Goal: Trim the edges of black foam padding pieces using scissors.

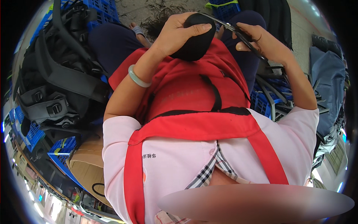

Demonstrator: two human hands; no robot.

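Observation:
My left hand (179,33) grips a black, rounded piece of fabric (197,46), thumb lying on top of it. The piece hangs over the red apron (175,80) on my lap. In my right hand (266,42) is a pair of scissors (228,26) with dark handles; the fingers are wrapped round them. The metal blades point left and lie along the far edge of the black piece. Whether the blades are cutting into it I cannot tell.
Black straps and backpack parts (63,82) are heaped at the left beside blue crates (102,13). Dark scraps litter the floor (136,11) ahead. At the right, a blue crate (261,102) holds black strips, near dark blue-grey fabric (328,82). A cardboard box (87,158) stands at lower left.

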